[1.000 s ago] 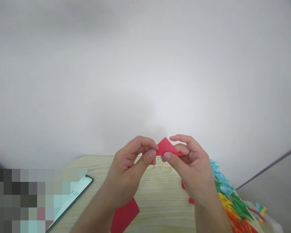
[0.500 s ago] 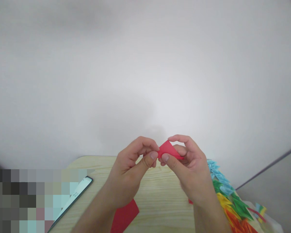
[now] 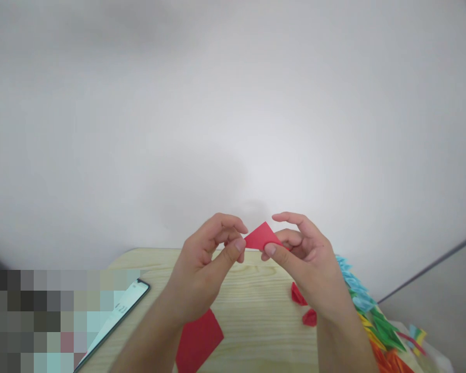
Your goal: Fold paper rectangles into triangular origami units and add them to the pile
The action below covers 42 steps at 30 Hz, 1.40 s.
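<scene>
A small red folded paper, triangular in outline, is held up between my two hands above the table. The thumb and a finger of my left hand pinch its left corner. My right hand grips the lower right part, thumb in front and fingers behind, with the index finger lifted off the paper. Under my left wrist lies a flat red paper sheet, partly covered by the forearm. Two small folded red paper pieces rest on the table beside my right wrist.
The light wood-grain table meets a white wall. At the left lies a phone, partly hidden by a pixelated patch. Along the right edge run folded papers in blue, green, yellow and orange.
The folded paper now shows as a flatter, wider triangle. My right index finger has come off its top corner, and both small red pieces by my right wrist now show.
</scene>
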Each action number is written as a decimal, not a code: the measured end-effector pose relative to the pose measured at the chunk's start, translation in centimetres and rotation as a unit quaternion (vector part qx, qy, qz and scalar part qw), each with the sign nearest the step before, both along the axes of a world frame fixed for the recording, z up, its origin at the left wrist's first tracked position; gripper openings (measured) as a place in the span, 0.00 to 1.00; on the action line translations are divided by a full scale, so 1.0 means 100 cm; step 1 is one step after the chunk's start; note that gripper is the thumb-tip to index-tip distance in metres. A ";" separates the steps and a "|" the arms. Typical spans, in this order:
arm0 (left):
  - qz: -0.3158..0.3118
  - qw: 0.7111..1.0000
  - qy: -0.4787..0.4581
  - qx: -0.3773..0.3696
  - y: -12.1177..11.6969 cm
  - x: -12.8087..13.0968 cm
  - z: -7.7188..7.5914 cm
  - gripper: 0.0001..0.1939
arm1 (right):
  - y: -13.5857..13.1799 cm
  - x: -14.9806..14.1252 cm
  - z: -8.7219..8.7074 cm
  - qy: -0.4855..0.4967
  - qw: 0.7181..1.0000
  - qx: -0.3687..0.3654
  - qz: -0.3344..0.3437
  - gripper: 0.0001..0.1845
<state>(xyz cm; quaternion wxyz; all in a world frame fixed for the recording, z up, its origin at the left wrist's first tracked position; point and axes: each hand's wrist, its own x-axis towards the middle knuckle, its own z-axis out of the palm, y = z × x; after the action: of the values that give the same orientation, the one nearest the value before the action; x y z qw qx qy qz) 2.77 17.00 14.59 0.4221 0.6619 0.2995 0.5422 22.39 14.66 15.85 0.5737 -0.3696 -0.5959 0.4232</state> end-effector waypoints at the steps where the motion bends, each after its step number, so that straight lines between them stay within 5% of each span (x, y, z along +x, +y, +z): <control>1: 0.002 1.000 0.003 -0.004 0.001 -0.001 0.000 0.07 | 0.001 0.001 -0.001 0.000 1.000 -0.001 0.000 0.22; 11: -0.032 0.983 0.181 -0.002 0.003 -0.009 0.011 0.18 | -0.005 0.000 0.002 -0.027 0.999 -0.025 -0.005 0.22; 15: -0.045 0.980 0.196 -0.002 0.002 -0.012 0.012 0.19 | -0.003 0.001 0.002 -0.034 0.998 -0.053 0.019 0.23; 19: -0.053 0.977 0.205 -0.011 0.005 -0.014 0.010 0.17 | 0.001 0.004 0.002 -0.091 0.989 -0.093 0.066 0.08; 29: -0.081 0.972 0.212 -0.053 0.015 -0.019 0.005 0.16 | 0.006 0.007 -0.002 -0.136 0.984 -0.108 0.036 0.10; 42: -0.036 0.970 0.233 -0.054 0.014 -0.025 0.006 0.19 | -0.002 0.022 -0.003 -0.093 0.987 -0.131 0.025 0.12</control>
<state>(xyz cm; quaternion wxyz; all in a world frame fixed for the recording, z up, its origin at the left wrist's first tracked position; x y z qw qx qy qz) 0.26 18.38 15.21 0.3952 0.7564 0.3946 0.3404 24.59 14.43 15.54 0.4514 -0.4646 -0.5953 0.4754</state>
